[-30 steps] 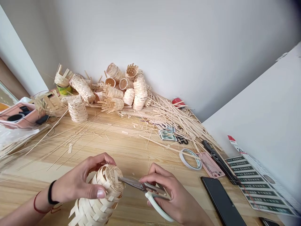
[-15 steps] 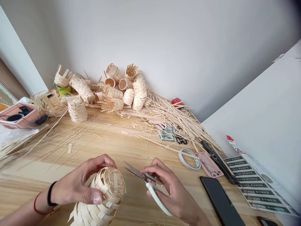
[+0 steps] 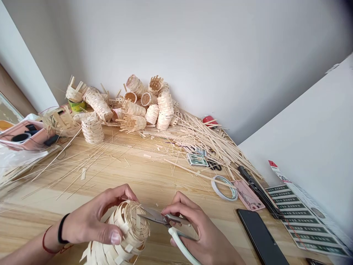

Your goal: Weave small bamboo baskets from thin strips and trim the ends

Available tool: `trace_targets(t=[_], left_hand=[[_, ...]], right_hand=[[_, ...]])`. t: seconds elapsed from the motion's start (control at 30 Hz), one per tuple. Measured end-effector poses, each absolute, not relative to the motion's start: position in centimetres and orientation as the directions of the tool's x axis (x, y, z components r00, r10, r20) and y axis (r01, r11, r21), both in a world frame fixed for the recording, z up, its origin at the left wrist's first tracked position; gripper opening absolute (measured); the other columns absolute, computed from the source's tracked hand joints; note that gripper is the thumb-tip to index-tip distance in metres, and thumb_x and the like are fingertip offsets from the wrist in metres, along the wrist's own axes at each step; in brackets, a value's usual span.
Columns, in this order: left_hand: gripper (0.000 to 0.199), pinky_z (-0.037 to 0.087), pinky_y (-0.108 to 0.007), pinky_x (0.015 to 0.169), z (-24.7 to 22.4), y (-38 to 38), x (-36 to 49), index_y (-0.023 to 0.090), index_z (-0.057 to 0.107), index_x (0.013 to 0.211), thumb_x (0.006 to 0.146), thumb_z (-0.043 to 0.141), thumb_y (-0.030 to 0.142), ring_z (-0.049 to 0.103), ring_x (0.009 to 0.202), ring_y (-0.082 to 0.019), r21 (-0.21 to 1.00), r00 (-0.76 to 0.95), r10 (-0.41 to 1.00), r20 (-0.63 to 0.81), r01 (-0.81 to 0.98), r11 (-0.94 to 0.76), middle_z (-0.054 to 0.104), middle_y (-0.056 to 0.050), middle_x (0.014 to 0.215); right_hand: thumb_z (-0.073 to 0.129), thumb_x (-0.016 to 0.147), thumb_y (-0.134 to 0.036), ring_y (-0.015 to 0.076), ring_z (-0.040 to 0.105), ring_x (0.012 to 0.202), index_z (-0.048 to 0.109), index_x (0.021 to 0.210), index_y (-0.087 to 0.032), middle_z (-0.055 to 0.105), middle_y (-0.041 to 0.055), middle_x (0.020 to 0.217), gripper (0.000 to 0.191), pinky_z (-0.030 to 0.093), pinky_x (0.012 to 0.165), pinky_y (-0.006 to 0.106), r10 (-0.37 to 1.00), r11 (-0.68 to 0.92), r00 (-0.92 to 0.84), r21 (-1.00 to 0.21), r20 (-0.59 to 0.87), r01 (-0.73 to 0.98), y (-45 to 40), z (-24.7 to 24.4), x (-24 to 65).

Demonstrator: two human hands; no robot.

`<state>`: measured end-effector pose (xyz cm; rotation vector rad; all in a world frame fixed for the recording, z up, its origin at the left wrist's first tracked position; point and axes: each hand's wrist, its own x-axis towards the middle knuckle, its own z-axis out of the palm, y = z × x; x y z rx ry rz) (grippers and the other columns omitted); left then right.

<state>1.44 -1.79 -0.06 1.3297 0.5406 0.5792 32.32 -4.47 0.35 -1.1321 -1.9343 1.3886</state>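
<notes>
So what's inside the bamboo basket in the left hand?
The woven basket in the left hand shows only its round strip base; base and walls cover the inside, so nothing in there can be seen.

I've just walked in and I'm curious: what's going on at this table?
A person grips a woven bamboo basket in their left hand and holds white-handled scissors in their right hand, blades against the basket's end. Behind them, more woven baskets lie heaped among loose bamboo strips on a wooden table.
</notes>
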Motion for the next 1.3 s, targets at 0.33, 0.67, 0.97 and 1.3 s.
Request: trace_targets(t=[0.33, 0.67, 0.97, 1.3], left_hand=[[0.052, 0.04, -0.029, 0.08, -0.3, -1.8, 1.8, 0.02, 0.057, 0.112, 0.08, 0.082, 0.054, 0.054, 0.09, -0.02, 0.986, 0.746, 0.666, -0.031, -0.086, 0.143, 0.064, -0.004, 0.101], [0.054, 0.041, -0.029, 0.079, -0.4, -1.8, 1.8, 0.019, 0.058, 0.114, 0.082, 0.08, 0.056, 0.054, 0.089, -0.02, 0.978, 0.747, 0.664, -0.032, -0.112, 0.173, 0.064, -0.004, 0.102], [0.058, 0.043, -0.031, 0.078, -0.4, -1.9, 1.7, 0.019, 0.059, 0.113, 0.076, 0.08, 0.059, 0.057, 0.09, -0.023, 0.972, 0.761, 0.648, -0.024, -0.135, 0.194, 0.066, -0.006, 0.103], [0.063, 0.046, -0.027, 0.072, 0.2, -2.0, 1.8, 0.015, 0.071, 0.112, 0.069, 0.083, 0.06, 0.063, 0.08, -0.019, 0.835, 0.767, 0.64, -0.037, -0.328, 0.442, 0.074, -0.006, 0.099]], right_hand=[[0.066, 0.086, -0.015, 0.018, 0.057, 0.089, 0.072, 0.118, -0.028, 0.055, 0.0038, 0.101, 0.034, 0.045, 0.08, 0.03, 0.844, 0.151, -0.532, -0.918, -0.075, 0.368, -4.5, 0.7, 32.0], [0.064, 0.091, -0.018, 0.0174, 0.058, 0.087, 0.074, 0.12, -0.025, 0.054, 0.0046, 0.1, 0.032, 0.049, 0.079, 0.029, 0.865, 0.154, -0.497, -0.906, -0.07, 0.394, -4.6, 0.3, 31.9], [0.069, 0.093, -0.027, 0.0177, 0.056, 0.082, 0.073, 0.117, -0.024, 0.052, 0.0039, 0.096, 0.024, 0.051, 0.075, 0.029, 0.902, 0.117, -0.431, -0.942, -0.031, 0.313, -4.2, -0.3, 32.4], [0.069, 0.084, -0.009, 0.0184, 0.06, 0.095, 0.071, 0.119, -0.028, 0.056, 0.0046, 0.106, 0.04, 0.05, 0.088, 0.032, 0.854, 0.172, -0.519, -0.954, 0.02, 0.246, -4.4, -0.2, 32.7]])
